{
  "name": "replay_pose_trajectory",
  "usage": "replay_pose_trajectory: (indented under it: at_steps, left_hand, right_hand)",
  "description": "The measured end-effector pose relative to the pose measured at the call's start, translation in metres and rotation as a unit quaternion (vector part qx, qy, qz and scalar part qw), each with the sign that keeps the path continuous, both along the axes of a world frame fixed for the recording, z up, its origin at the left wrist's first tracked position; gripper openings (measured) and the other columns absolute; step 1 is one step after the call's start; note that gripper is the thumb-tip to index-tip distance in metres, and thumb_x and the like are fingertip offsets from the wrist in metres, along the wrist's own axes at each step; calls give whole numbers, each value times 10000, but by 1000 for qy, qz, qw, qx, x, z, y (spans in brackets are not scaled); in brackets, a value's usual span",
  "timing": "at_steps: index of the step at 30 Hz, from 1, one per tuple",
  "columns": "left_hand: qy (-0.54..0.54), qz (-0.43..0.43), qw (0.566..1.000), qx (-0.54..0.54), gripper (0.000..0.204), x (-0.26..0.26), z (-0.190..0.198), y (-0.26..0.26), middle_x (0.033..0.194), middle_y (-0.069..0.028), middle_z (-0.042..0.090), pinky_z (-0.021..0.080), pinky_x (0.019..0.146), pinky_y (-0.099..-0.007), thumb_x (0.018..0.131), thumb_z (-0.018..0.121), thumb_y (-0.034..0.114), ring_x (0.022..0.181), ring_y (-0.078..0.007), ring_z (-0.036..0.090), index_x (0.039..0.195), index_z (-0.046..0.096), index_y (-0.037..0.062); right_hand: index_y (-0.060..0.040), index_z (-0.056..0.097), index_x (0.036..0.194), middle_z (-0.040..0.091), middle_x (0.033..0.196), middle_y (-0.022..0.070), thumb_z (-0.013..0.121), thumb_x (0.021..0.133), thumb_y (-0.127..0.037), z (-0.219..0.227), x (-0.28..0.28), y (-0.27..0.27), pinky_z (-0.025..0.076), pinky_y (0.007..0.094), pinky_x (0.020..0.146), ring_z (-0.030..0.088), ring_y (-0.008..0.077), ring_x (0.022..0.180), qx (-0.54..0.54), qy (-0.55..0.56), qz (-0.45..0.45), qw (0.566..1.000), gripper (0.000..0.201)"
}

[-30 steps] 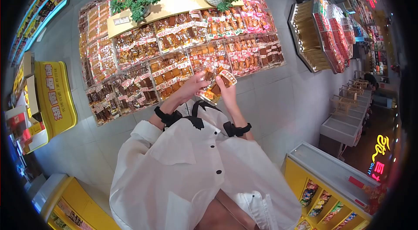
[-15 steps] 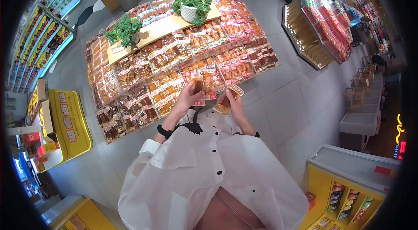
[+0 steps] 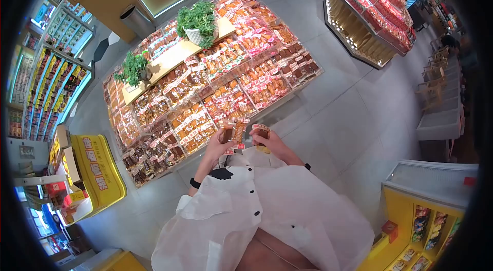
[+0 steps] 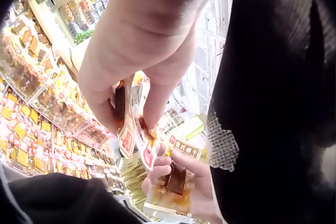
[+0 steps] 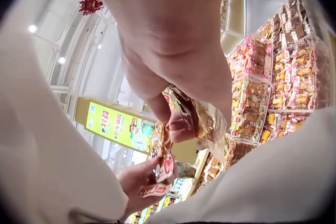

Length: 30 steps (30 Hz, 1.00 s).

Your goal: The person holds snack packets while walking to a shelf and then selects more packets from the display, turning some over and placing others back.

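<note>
My left hand (image 3: 215, 147) holds two small clear snack packets (image 4: 126, 116) between thumb and fingers. One has a dark brown block inside; both carry red and white labels at the lower end in the left wrist view. A short gap to the right, my right hand (image 3: 272, 141) grips another snack packet (image 3: 261, 131), with a dark brown piece under clear plastic and a brown-and-white label. In the left wrist view this packet (image 4: 176, 182) faces the camera, fingers round its edge. Both hands are in front of the white shirt, near the front edge of the snack display (image 3: 226, 96).
The display is divided into compartments of packaged snacks, with two potted plants (image 3: 197, 22) on a wooden shelf (image 3: 169, 60). A yellow stand (image 3: 97, 173) is at left, a lit octagonal display (image 3: 359, 30) at upper right and a yellow cabinet (image 3: 411, 194) at lower right.
My hands first parted, each with packets in it, then came closer together. The head view has turned, and the display now appears more slanted and further left.
</note>
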<state>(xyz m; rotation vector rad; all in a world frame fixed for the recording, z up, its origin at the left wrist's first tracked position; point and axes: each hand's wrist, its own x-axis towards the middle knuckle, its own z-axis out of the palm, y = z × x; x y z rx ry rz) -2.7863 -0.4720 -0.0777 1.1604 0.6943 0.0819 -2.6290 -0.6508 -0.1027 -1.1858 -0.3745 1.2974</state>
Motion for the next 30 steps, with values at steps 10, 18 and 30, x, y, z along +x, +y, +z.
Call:
replay_pose_trajectory:
  at_steps: [10, 18, 30]
  left_hand:
    - [63, 72, 994, -49, 406, 52, 11, -28, 989, -1, 656, 526, 654, -212, 840, 695, -8, 835, -73, 630, 1216, 551, 44]
    - [62, 85, 988, -112, 230, 69, -2, -7, 920, -43, 676, 548, 642, -260, 954, 592, 184, 746, -125, 655, 1142, 586, 52]
    - [32, 217, 969, -110, 240, 9, -53, 68, 911, -40, 673, 528, 704, -251, 1003, 483, 180, 775, -106, 634, 1179, 569, 41]
  right_hand:
    - [-48, 592, 1044, 621, 867, -1, 696, 893, -181, -19, 11, 5, 479, 241, 709, 590, 72, 762, 20, -7, -61, 998, 226]
    - [-59, 613, 971, 625, 845, -6, 697, 882, -156, -31, 30, 0, 489, 238, 697, 589, 79, 748, -44, 34, -141, 988, 155]
    - [-58, 604, 964, 626, 778, 42, 657, 874, -71, -177, 112, -19, 538, 321, 594, 611, 153, 648, -278, 102, -139, 945, 105]
